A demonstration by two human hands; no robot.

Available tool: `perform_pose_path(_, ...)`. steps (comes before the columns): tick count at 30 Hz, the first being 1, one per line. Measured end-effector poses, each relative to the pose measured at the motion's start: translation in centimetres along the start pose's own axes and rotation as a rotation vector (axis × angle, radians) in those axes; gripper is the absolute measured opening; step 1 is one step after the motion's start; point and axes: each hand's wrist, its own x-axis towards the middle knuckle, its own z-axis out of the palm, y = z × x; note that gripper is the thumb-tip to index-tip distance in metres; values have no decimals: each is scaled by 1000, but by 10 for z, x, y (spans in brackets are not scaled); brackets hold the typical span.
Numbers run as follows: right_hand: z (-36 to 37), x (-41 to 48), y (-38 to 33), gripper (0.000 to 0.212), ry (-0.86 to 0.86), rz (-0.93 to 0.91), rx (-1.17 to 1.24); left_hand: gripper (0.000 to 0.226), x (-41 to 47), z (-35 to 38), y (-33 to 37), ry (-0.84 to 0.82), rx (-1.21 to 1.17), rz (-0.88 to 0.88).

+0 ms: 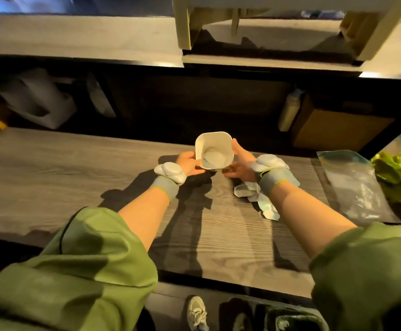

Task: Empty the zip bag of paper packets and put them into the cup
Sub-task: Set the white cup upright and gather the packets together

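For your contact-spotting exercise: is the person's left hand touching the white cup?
Touching. The head view shows the left hand pressed against the left wall of the white cup, with no gap between them; the right hand braces the opposite side.

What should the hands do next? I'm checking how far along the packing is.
Probably free the right hand and pick a packet from the loose pile under that wrist. The cup, held between both hands with the left hand at its side, already holds some, and the bag lies flat to the right.
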Motion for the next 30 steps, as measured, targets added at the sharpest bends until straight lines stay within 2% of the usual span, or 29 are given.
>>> perform_pose_path(2, 1, -8, -11, 72, -28, 8, 97, 50, -2, 4, 6, -9, -29, 42)
perform_pose_path(4, -2, -14, -22, 63, 4, 23, 185, 51, -3, 7, 13, -24, -48, 87)
perform_pose_path(8, -3, -23, -35, 53, -6, 37, 167, 50, -6, 14, 17, -82, -147, 149)
perform_pose_path(9, -1, -26, -37, 58, 7, 12, 144, 50, -8, 15, 16, -92, -220, 144)
perform_pose_path(11, -2, -22, -37, 84, 107, -99, 106, 52, -8, 17, 14, -99, -414, 89)
perform_pose_path(13, 1, -23, -36, 97, 171, -230, 105, 45, -6, 19, 11, -114, -659, -4)
perform_pose_path(15, 3, -28, -36, 102, 170, -312, 125, 28, -8, 22, 13, -136, -824, -100)
perform_pose_path(18, 4, -33, -35, 92, 185, -390, 61, 44, -11, 25, 16, -203, -966, -162)
perform_pose_path(20, 5, -38, -36, 90, 213, -429, 25, 52, -14, 29, 18, -221, -1010, -180)
perform_pose_path(23, 7, -45, -36, 103, 248, -478, -51, 53, -21, 34, 21, -228, -1082, -188)
perform_pose_path(26, 7, -46, -36, 105, 250, -482, -42, 56, -28, 37, 25, -225, -1125, -202)
perform_pose_path(30, 4, -46, -35, 102, 289, -461, 22, 28, -37, 37, 26, -239, -994, -177)
